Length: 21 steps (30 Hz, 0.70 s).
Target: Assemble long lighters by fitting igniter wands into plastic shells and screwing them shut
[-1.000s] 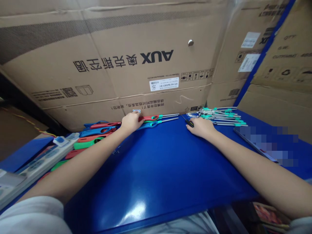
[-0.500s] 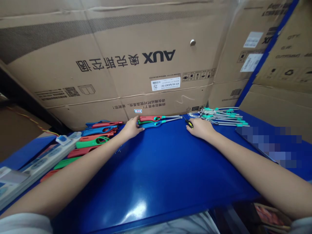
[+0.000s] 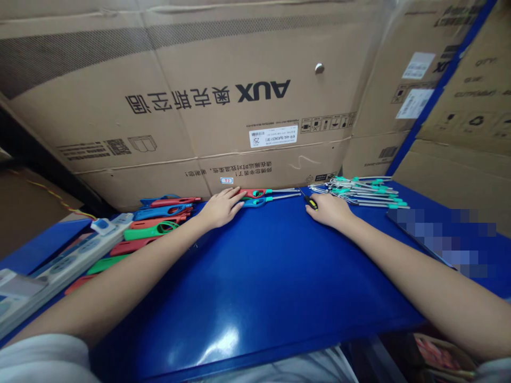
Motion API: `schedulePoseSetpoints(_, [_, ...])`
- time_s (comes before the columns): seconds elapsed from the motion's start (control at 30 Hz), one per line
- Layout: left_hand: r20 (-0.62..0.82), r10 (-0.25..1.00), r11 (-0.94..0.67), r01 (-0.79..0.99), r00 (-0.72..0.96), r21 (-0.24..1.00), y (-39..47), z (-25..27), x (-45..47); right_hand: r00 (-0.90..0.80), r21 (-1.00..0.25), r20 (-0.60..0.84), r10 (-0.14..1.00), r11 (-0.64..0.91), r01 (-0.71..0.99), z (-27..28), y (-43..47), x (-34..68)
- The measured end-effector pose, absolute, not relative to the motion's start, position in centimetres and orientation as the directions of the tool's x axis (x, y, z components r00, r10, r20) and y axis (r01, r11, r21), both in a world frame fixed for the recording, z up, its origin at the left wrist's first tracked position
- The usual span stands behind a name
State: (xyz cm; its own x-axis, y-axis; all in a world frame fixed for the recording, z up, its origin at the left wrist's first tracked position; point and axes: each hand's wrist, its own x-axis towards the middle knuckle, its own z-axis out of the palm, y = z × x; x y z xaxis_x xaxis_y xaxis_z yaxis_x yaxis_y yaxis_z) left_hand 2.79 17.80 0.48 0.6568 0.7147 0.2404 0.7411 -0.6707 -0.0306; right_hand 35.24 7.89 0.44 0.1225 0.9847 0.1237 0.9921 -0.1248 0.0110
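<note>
My left hand (image 3: 219, 209) lies over the handle ends of a few long-nosed lighters, its fingers stretched out on top of them. A red lighter (image 3: 255, 192) is at the back and a blue lighter (image 3: 254, 202) in front; a bit of green shows between them. Their metal nozzles point right. My right hand (image 3: 331, 209) is closed around a small screwdriver (image 3: 311, 202) with a black and yellow handle, its thin shaft pointing up-left close to the nozzle tips. Just behind that hand is a pile of metal lighter nozzles (image 3: 375, 192) with turquoise parts.
Red, blue and green lighter casings (image 3: 149, 230) are lined up on the left of the blue table (image 3: 255, 287). Beside them runs a white power strip (image 3: 75, 260). A large cardboard sheet (image 3: 199, 64) stands along the back. A blurred-out flat object (image 3: 435, 234) lies at right.
My left hand has slid right and stretched its fingers over the lighters, covering more of their handles. The right hand and the screwdriver have hardly moved.
</note>
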Motion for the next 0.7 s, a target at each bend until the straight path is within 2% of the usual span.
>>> schedulePoseSetpoints(0.2, [0.223,0.716,-0.663,0.744,0.662,-0.083,18.2,0.1,2.4,0.122,0.007,0.122,0.985,-0.124,0.992,0.4,7.9,35.3])
schedulePoseSetpoints(0.37, [0.231,0.736,-0.639,0.766,0.636,-0.072,18.1,0.3,1.7,0.128,0.001,0.123,0.984,-0.129,0.992,0.3,8.0,35.4])
schedulePoseSetpoints(0.7, [0.264,0.798,-0.588,0.796,0.541,0.146,18.6,-0.7,2.3,0.128,0.001,0.132,0.983,-0.13,0.992,0.4,7.9,35.3])
